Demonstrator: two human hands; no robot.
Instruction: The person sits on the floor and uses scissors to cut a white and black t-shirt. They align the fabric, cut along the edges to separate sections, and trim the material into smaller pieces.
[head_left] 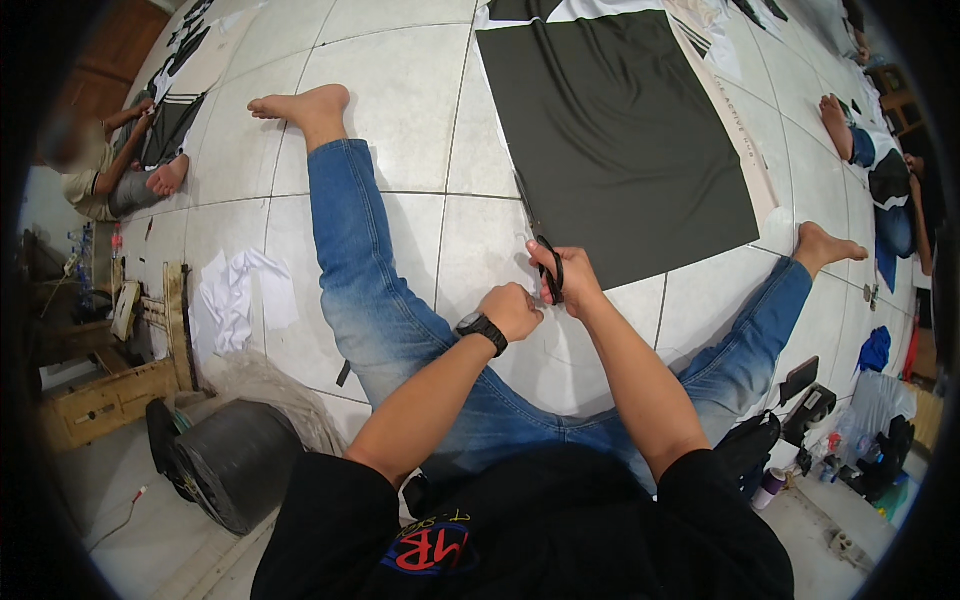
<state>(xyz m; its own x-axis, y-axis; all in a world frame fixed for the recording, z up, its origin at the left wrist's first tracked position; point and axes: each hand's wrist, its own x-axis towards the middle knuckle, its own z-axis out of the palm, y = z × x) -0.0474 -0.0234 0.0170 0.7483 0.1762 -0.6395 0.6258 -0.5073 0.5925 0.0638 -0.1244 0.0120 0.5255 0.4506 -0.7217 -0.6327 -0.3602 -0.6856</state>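
Note:
My right hand (570, 272) is closed round the black handles of a pair of scissors (556, 268), beside the near left corner of a large black fabric piece (620, 150). The blades point away from me, toward the fabric's left edge, and are hard to make out. My left hand (512, 312), with a black watch on its wrist, is closed just left of and nearer than the scissors. Whatever its fingers pinch is hidden or too small to tell. The fabric lies flat with soft wrinkles, with pale sheet edges showing beneath it.
My jeans-clad legs spread on the tiled floor (400, 235) on both sides. White cloth scraps (240, 290) and a large black roll (240, 465) lie at left. A seated person (110, 165) handles dark fabric at far left; another person sits at far right. Bottles and bags clutter the near right.

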